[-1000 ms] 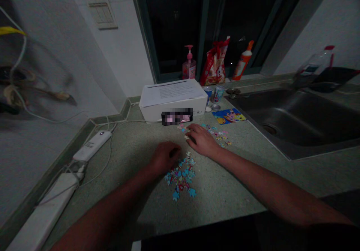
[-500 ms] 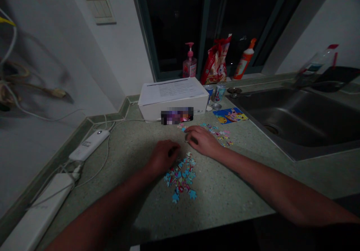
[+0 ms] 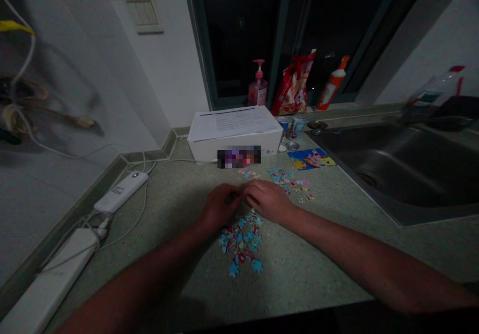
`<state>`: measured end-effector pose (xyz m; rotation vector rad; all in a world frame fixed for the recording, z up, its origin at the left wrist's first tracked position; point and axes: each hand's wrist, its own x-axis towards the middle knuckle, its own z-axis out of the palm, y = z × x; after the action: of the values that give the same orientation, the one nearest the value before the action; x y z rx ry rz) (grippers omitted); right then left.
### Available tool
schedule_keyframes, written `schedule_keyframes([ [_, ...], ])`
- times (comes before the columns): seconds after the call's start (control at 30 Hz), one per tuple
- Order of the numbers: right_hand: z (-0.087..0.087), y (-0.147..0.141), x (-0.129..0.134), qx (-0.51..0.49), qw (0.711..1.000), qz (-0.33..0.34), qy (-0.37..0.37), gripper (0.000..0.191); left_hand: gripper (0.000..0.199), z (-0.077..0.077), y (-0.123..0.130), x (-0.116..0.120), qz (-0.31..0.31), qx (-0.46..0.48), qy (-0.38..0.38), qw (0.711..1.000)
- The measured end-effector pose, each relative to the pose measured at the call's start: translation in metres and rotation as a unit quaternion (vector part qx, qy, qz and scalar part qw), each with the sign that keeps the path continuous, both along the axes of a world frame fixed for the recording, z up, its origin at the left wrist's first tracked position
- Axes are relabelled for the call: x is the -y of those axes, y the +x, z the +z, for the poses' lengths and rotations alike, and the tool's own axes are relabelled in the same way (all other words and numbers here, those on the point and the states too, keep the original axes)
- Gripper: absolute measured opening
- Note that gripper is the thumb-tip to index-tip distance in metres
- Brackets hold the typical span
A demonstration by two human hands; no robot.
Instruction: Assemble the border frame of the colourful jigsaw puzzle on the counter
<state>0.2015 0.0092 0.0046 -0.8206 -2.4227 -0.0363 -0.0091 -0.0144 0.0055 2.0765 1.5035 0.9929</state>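
My left hand [image 3: 220, 205] and my right hand [image 3: 268, 200] meet fingertip to fingertip above the counter, both with fingers pinched together. Whatever lies between the fingertips is too small and dark to make out. Just below them on the counter is a loose pile of jigsaw puzzle pieces [image 3: 241, 239], mostly blue with some red and white. Beyond my right hand lie more puzzle pieces [image 3: 280, 175], spread out in blue, pink and yellow groups. A few pale pieces [image 3: 247, 173] sit in front of the phone-like blurred object [image 3: 238, 157].
A white box [image 3: 232, 129] with a printed sheet on top stands at the back. To its right are cans [image 3: 298, 126] and a colourful picture card [image 3: 311, 159]. A metal sink [image 3: 396, 174] is at the right. A white power bank [image 3: 121, 192], a power strip [image 3: 56, 279] and cables lie left.
My right hand has come left and nearer to me, away from the far puzzle pieces, and its fingertips now touch those of my left hand. The view has shifted slightly.
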Motion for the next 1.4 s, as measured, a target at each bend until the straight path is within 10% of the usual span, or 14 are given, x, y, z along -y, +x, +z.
schedule_keyframes([
  [1.4,0.001,0.008,0.001,-0.117,0.992,0.003,-0.05,0.014,0.014,-0.004,-0.011,0.004,-0.07,-0.044,0.156,0.984],
])
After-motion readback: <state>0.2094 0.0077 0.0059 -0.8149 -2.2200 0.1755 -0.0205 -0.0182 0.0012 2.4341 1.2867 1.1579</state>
